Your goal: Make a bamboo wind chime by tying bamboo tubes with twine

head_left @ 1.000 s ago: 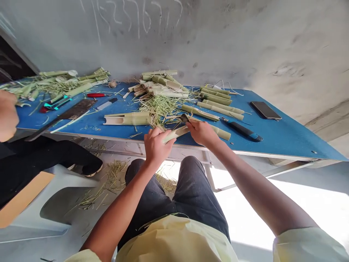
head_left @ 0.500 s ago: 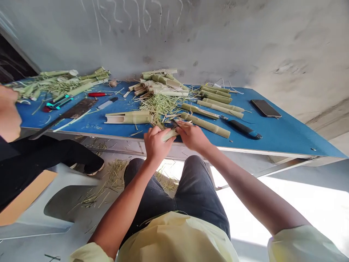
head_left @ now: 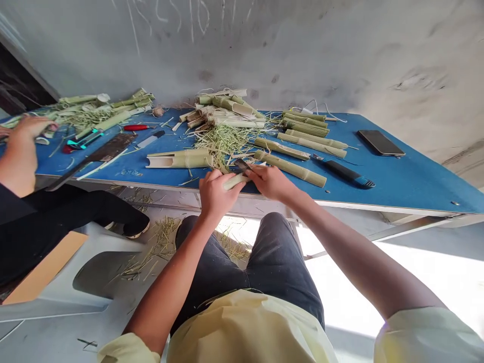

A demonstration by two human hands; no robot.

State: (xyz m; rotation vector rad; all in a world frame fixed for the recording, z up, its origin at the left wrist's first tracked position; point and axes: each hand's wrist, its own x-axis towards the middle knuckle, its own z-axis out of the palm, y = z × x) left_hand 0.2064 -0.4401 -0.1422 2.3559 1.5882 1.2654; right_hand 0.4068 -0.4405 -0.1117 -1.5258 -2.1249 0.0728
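Note:
At the table's front edge, my left hand is closed around a pale green bamboo piece. My right hand grips a knife, of which the dark blade shows beyond the fingers; its handle is hidden. The blade is close to the bamboo's far end, though I cannot tell if the edge touches it. Just beyond the hands lie a heap of thin shavings and a split bamboo tube. Several bamboo strips, one a long piece, lie to the right.
On the blue table are a utility knife, a phone, a cleaver, a red-handled tool and stacked bamboo. A co-worker's hand reaches over the left end. A grey wall stands behind.
My right hand has shifted slightly right and more of the blade shows. The co-worker's hand has moved away towards the bamboo pile at left. The whole view has shifted a little.

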